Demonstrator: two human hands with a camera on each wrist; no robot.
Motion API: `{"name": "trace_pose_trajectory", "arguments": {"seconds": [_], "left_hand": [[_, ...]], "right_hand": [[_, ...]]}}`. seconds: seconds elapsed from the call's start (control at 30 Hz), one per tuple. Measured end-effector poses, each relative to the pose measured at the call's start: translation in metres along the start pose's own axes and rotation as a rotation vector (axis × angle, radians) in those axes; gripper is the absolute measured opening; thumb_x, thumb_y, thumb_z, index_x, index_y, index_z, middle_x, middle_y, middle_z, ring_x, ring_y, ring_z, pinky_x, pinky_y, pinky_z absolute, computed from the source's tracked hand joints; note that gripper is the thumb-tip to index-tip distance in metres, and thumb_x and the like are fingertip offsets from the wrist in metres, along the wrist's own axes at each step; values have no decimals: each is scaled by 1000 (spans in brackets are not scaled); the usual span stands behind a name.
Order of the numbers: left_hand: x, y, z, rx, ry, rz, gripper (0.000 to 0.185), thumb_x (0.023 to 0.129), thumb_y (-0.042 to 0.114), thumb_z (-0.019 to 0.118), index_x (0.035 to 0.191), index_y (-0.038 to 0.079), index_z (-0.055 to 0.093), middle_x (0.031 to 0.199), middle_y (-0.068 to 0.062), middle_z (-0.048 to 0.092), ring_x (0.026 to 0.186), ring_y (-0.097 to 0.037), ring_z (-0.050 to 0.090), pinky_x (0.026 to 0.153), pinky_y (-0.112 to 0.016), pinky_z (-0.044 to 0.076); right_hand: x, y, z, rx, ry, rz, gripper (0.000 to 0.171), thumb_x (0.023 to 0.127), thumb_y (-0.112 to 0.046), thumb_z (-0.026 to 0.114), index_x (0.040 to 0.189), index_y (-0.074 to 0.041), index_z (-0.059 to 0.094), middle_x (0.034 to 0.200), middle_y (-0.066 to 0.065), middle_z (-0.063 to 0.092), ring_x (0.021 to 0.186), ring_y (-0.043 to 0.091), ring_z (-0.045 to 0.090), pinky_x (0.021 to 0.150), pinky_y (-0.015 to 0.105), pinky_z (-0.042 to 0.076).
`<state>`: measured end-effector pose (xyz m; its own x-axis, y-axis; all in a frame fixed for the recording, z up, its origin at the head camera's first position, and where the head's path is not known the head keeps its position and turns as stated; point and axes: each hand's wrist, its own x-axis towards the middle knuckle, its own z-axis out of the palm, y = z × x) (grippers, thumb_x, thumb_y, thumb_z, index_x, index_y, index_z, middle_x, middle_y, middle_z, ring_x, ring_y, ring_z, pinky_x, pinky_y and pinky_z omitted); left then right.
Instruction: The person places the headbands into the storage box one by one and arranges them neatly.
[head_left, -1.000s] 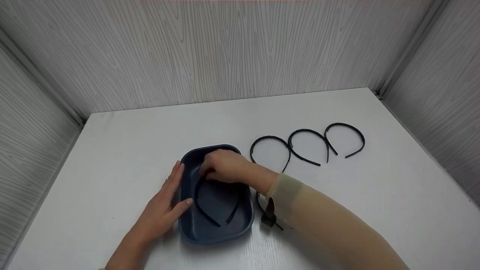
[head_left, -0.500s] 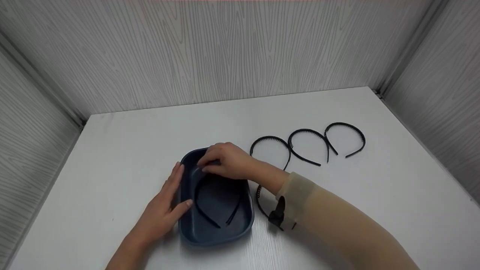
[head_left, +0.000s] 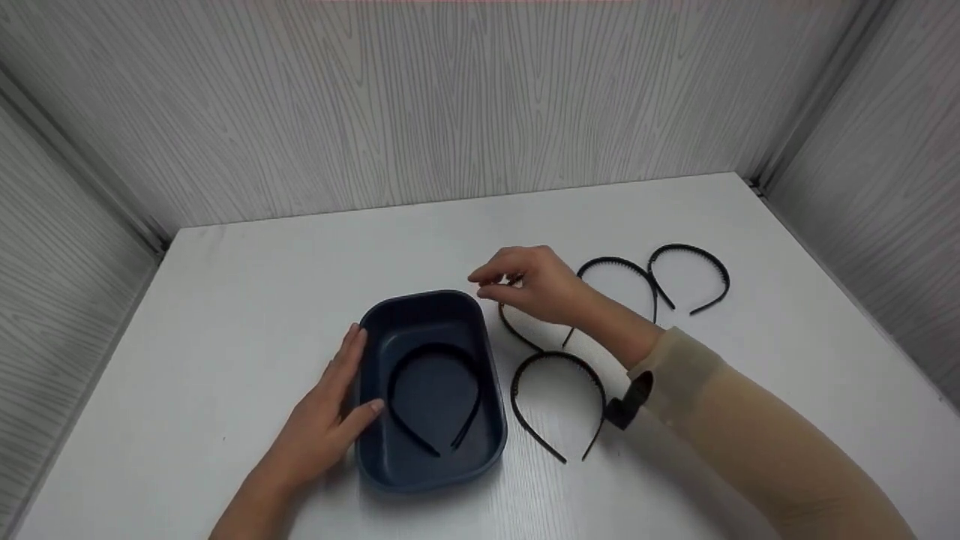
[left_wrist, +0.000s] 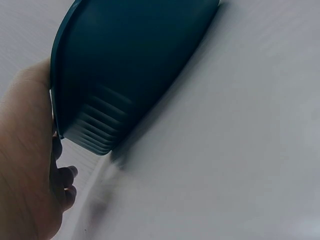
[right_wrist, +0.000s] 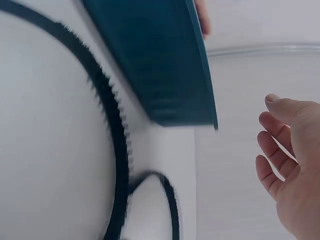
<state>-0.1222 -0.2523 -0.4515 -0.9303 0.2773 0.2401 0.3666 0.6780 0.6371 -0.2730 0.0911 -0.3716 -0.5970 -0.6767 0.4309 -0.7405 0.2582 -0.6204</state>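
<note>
A dark blue plastic tub (head_left: pixel 431 484) sits on the white table, with a black headband (head_left: pixel 405 424) lying flat inside it. My left hand (head_left: pixel 322 420) holds the tub's left side, thumb over the rim and fingers along the outer wall. In the left wrist view, the hand (left_wrist: pixel 30 165) is at the ribbed side of the tub (left_wrist: pixel 130 60). Above the table, just beyond the tub's right corner, is my right hand (head_left: pixel 536 285), fingers loosely bent and holding nothing. Below it lies a toothed headband (head_left: pixel 517 330), partly hidden by this hand.
Another headband (head_left: pixel 559 446) lies right of the tub, beneath the right wrist. Two more, a middle headband (head_left: pixel 611 261) and a far headband (head_left: pixel 724 277), lie farther right. Wood-grain panels (head_left: pixel 450 105) stand behind the table and on both sides.
My right hand has come up out of the tub and moved right, over the headbands on the table. The headband in the tub stays put. My left hand has not moved.
</note>
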Motion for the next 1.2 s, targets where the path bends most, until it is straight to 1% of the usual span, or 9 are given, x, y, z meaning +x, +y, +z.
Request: {"name": "trace_pose_trajectory", "arguments": {"seconds": [0.07, 0.17, 0.23, 0.3, 0.5, 0.57, 0.8, 0.97, 1.2], "left_hand": [[0, 0, 0, 2, -3, -5, 87, 106, 35, 65, 173, 25, 11, 178, 4, 7, 163, -21, 14, 124, -19, 8], [0, 2, 0, 12, -7, -23, 86, 106, 36, 64, 173, 26, 10, 179, 3, 8, 163, -21, 14, 127, -33, 15], [0, 2, 0, 16, -10, -33, 86, 106, 37, 63, 173, 27, 10, 179, 1, 9, 163, -20, 14, 128, -44, 18], [0, 2, -1, 16, -9, -37, 86, 106, 37, 63, 173, 27, 10, 179, 1, 9, 162, -20, 14, 127, -48, 20], [-1, 0, 0, 2, 3, -13, 86, 106, 37, 63, 173, 27, 10, 179, 1, 10, 163, -19, 14, 124, -21, 9], [-1, 0, 0, -3, 4, -7, 86, 106, 37, 63, 173, 27, 10, 179, 0, 10, 163, -20, 14, 122, -16, 7], [-1, -1, 0, -14, -6, -6, 86, 106, 37, 64, 173, 28, 10, 179, -2, 10, 163, -20, 14, 122, -16, 7], [-1, 0, 0, -14, -10, -12, 86, 107, 37, 64, 173, 27, 10, 179, 1, 9, 163, -20, 13, 122, -16, 7], [-1, 3, -1, 1, -6, -30, 86, 106, 38, 64, 173, 28, 10, 179, 3, 8, 163, -19, 13, 124, -22, 10]], "right_hand": [[-9, 5, -8, 12, 3, 36, 21, 101, -14, 76, 121, -12, 81, 110, -1, 78, 97, 13, 70, 85, 40, 56], [-24, 12, -14, 12, -11, 61, 20, 100, -13, 77, 119, -11, 82, 110, -1, 78, 96, 14, 70, 85, 42, 55], [-33, 16, -14, 2, -29, 68, 20, 99, -13, 78, 118, -11, 82, 111, -1, 79, 97, 14, 70, 85, 46, 56], [-41, 19, -12, 6, -50, 73, 20, 98, -12, 79, 117, -9, 82, 112, 0, 79, 98, 15, 71, 86, 51, 56], [-60, 24, -2, 2, -136, 84, 18, 95, -6, 80, 113, -6, 83, 110, 2, 79, 105, 19, 73, 88, 48, 59], [-64, 24, 1, -19, -171, 85, 18, 95, -6, 80, 113, -7, 83, 110, 1, 78, 105, 19, 72, 90, 45, 59], [-73, 25, 6, -122, -240, 26, 17, 96, -8, 80, 112, -10, 84, 108, -1, 77, 105, 19, 70, 91, 39, 57], [-76, 29, 9, -188, -261, -44, 16, 95, -5, 80, 109, -11, 84, 108, 1, 77, 104, 21, 69, 89, 38, 55], [-77, 26, 12, -222, -261, -107, 14, 91, -7, 84, 105, -11, 84, 104, 2, 77, 102, 23, 68, 90, 37, 55]]}}
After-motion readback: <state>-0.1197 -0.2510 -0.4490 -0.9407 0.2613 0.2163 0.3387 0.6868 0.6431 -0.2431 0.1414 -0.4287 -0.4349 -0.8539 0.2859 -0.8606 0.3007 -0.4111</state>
